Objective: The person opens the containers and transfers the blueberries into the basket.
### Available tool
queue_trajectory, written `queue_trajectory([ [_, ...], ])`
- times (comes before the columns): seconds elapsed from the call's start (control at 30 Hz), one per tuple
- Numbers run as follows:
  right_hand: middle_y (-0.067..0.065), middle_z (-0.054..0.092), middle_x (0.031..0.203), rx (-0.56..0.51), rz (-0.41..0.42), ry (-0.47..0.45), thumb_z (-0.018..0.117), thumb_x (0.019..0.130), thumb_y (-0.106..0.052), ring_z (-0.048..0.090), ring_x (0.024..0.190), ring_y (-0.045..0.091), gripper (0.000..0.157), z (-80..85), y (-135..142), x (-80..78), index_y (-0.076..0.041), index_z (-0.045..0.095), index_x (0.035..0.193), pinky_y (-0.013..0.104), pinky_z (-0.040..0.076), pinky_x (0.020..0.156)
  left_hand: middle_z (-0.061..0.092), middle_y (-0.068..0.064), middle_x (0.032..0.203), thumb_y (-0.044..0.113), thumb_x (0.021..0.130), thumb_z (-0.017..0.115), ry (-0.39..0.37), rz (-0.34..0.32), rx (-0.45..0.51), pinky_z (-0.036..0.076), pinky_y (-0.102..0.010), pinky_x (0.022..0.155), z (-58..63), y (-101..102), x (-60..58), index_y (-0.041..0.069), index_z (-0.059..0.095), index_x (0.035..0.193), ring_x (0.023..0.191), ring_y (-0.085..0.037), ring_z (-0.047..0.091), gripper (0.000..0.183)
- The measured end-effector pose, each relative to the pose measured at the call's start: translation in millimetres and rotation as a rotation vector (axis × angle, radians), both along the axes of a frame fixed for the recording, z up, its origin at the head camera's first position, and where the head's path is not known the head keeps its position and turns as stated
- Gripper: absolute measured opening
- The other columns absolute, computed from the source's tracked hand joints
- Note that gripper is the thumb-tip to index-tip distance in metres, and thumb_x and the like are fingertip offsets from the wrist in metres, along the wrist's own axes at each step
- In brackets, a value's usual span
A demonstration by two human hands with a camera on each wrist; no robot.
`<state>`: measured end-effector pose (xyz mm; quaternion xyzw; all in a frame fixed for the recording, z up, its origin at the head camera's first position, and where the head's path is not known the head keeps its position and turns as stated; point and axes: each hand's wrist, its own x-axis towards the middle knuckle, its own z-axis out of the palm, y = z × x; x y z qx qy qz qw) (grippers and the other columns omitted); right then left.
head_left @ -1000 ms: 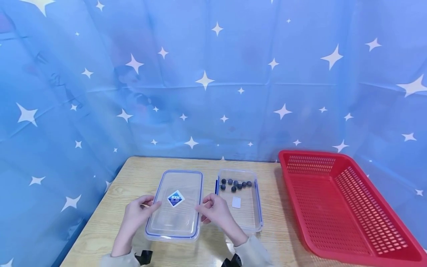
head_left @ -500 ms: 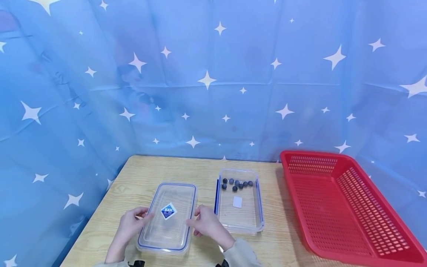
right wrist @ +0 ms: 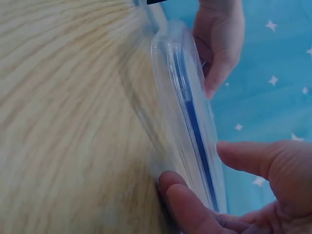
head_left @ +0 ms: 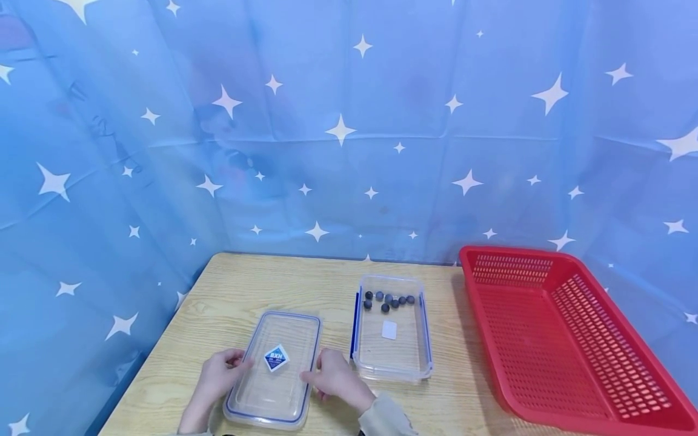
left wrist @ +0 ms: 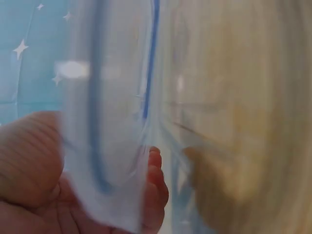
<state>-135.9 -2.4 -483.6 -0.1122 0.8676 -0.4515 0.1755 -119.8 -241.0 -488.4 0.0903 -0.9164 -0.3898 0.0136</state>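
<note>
A clear plastic lid [head_left: 272,393] with a blue seal and a blue-and-white diamond label lies low over the table, left of the middle. My left hand [head_left: 218,375] holds its left edge, thumb on top and fingers curled at the side. On the opposite edge, my right hand [head_left: 335,376] pinches it; the right wrist view shows the thumb [right wrist: 248,156] at the upper rim and fingers below. To the right stands an open clear box [head_left: 406,357] with a blue rim. Several dark blueberries [head_left: 395,303] and a small white card [head_left: 389,330] lie inside it.
A large red plastic basket [head_left: 567,345] with slotted walls stands along the right side of the wooden table [head_left: 262,284]. Behind the table hangs a blue curtain [head_left: 305,151] with white stars.
Both hands have brought the lid down and toward the front of the table, slightly left. The box, berries and basket stay put; the head view has shifted a little.
</note>
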Motion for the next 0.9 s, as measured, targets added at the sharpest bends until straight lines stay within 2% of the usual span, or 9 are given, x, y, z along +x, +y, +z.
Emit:
queue_trajectory([
  [0.13,0.001,0.053,0.048,0.027,0.020,0.019,0.071,0.082,-0.021,0.047,0.035,0.009,0.029,-2.3,-0.8,-1.4,-0.007,0.049,0.070,0.022,0.039,0.035,0.056,-0.001,0.072,0.015,0.082,0.069,-0.021,-0.005,-0.051,0.042,-0.022,0.054,-4.8,2.8,0.9,-0.012,0.063,0.103,0.066,-0.014,0.050,0.035],
  [0.23,-0.001,0.050,0.048,0.070,0.030,0.040,0.070,0.083,-0.023,0.045,0.036,0.010,0.025,-1.3,-2.5,-2.5,-0.007,0.053,0.074,0.023,0.036,0.035,0.055,0.000,0.070,0.016,0.082,0.069,-0.020,-0.012,-0.100,0.041,-0.024,0.053,-3.9,5.2,2.4,-0.012,0.063,0.104,0.063,-0.014,0.048,0.036],
  [0.37,-0.001,0.049,0.049,0.136,0.042,0.068,0.069,0.082,-0.024,0.042,0.036,0.010,0.023,-0.4,-5.6,-3.5,-0.007,0.056,0.076,0.023,0.034,0.034,0.059,-0.003,0.069,0.017,0.081,0.070,-0.017,-0.010,-0.163,0.042,-0.028,0.052,0.0,9.3,4.6,-0.010,0.065,0.101,0.062,-0.015,0.052,0.034],
  [0.5,-0.001,0.047,0.046,0.187,0.057,0.096,0.069,0.083,-0.025,0.040,0.033,0.009,0.028,1.5,-6.1,-3.3,-0.008,0.052,0.066,0.022,0.033,0.032,0.064,-0.007,0.072,0.018,0.079,0.070,-0.055,0.012,-0.207,0.043,-0.031,0.051,2.7,11.9,5.6,-0.008,0.065,0.100,0.063,-0.018,0.056,0.034],
  [0.63,-0.004,0.046,0.043,0.164,0.071,0.102,0.069,0.083,-0.025,0.040,0.033,0.008,0.033,10.2,-1.2,-2.8,-0.011,0.050,0.060,0.021,0.033,0.034,0.063,-0.007,0.072,0.019,0.079,0.070,-0.077,0.019,-0.223,0.042,-0.031,0.050,6.3,12.1,5.2,-0.009,0.063,0.102,0.063,-0.019,0.056,0.038],
  [0.7,-0.005,0.046,0.046,0.104,0.083,0.107,0.069,0.083,-0.023,0.042,0.035,0.007,0.030,18.1,3.3,-3.8,-0.011,0.051,0.063,0.020,0.034,0.035,0.062,-0.006,0.072,0.018,0.078,0.070,-0.049,0.030,-0.210,0.041,-0.031,0.050,9.2,12.2,3.9,-0.010,0.062,0.103,0.063,-0.018,0.055,0.038],
  [0.77,-0.007,0.048,0.048,0.035,0.097,0.128,0.068,0.084,-0.022,0.044,0.038,0.005,0.026,26.9,8.7,-6.3,-0.010,0.053,0.067,0.019,0.034,0.037,0.061,-0.005,0.073,0.015,0.079,0.069,0.011,0.050,-0.171,0.042,-0.030,0.051,11.5,13.4,1.0,-0.011,0.062,0.103,0.062,-0.017,0.054,0.036],
  [0.9,-0.004,0.053,0.058,-0.096,0.120,0.234,0.066,0.086,-0.018,0.051,0.045,0.006,0.016,42.6,21.6,-16.6,-0.005,0.058,0.081,0.019,0.038,0.041,0.064,-0.006,0.074,0.005,0.079,0.068,0.209,0.082,-0.081,0.046,-0.025,0.054,14.4,20.1,-8.0,-0.007,0.067,0.093,0.061,-0.015,0.057,0.019],
])
